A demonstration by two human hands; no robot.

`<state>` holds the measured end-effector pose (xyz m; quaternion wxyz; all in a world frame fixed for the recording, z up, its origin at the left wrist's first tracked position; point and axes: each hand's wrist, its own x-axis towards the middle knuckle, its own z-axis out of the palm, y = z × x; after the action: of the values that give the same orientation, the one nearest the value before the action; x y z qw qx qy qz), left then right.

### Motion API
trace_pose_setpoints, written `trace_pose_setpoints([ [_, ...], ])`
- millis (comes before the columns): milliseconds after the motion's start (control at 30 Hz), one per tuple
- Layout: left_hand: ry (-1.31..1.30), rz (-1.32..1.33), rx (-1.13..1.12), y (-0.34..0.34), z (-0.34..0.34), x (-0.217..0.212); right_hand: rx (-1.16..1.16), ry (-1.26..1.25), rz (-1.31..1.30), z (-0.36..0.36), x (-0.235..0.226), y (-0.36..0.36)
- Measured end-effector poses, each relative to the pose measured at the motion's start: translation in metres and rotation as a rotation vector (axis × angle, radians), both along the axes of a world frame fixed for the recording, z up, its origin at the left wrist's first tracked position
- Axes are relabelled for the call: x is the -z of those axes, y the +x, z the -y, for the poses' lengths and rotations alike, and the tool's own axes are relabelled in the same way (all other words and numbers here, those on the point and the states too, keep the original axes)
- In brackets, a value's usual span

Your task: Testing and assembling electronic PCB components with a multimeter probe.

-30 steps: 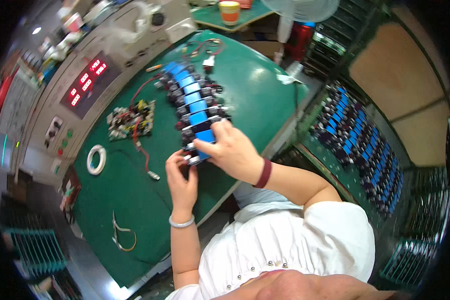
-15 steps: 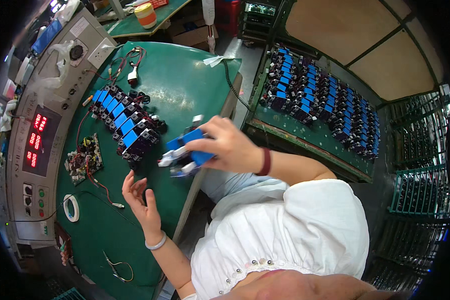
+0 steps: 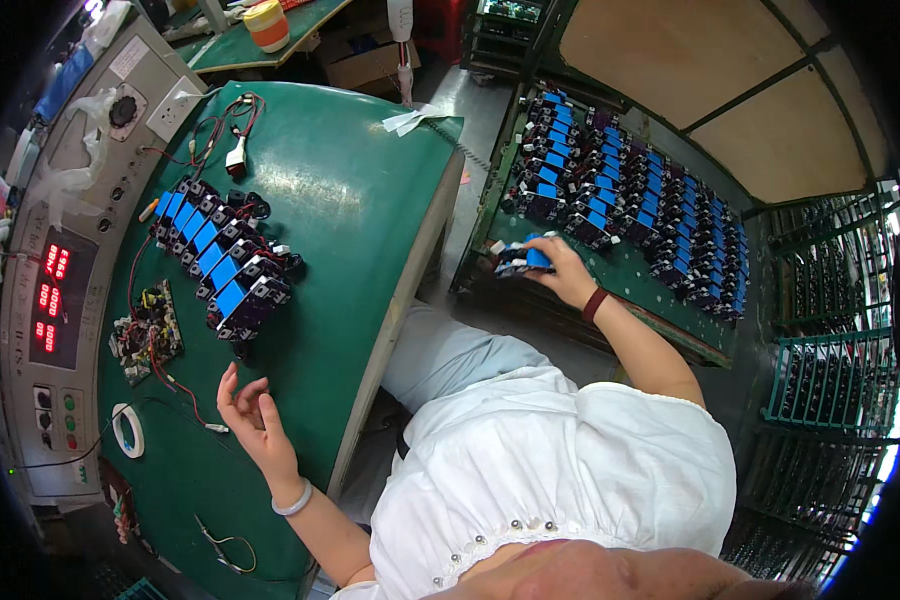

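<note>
In my right hand is a circuit module with a blue top and white connectors, gripped between fingers and thumb. It is at the front left corner of the green trolley table; I cannot tell whether it touches the surface. Rows of similar blue-topped modules stand beyond it. My left hand hovers by the green workbench, fingers apart and holding nothing. Just ahead of those fingers, a slanted row of blue-topped modules stands on the bench.
Left of the bench is a grey test panel with red displays. A bare circuit board, a white ring, a white plug and thin leads lie on the bench. A gap separates bench and trolley. Racks stand far right.
My right hand has carried the module from above the bench edge rightward to the trolley table. The left hand stays open near the bench row. The view has shifted slightly.
</note>
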<state>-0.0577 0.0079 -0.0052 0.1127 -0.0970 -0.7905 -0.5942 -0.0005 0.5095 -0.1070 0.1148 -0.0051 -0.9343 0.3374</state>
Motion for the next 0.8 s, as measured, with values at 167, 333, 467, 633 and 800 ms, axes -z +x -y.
trace_pose_setpoints([
  [167,0.016,0.033,-0.034,0.0,0.002,0.001,0.138,0.088,-0.004,-0.038,0.022,-0.023],
  [333,0.017,0.052,-0.05,-0.001,0.001,0.001,0.216,-0.034,0.064,-0.048,0.016,-0.047],
  [467,0.031,0.036,-0.043,-0.002,0.001,0.0,0.2,-0.186,0.016,-0.047,0.011,-0.057],
  [633,0.018,0.041,-0.048,0.0,0.002,0.001,0.11,-0.001,0.143,-0.039,0.009,-0.052],
  [800,0.01,0.048,-0.051,-0.001,0.001,0.0,0.159,0.157,0.18,-0.031,0.009,-0.048],
])
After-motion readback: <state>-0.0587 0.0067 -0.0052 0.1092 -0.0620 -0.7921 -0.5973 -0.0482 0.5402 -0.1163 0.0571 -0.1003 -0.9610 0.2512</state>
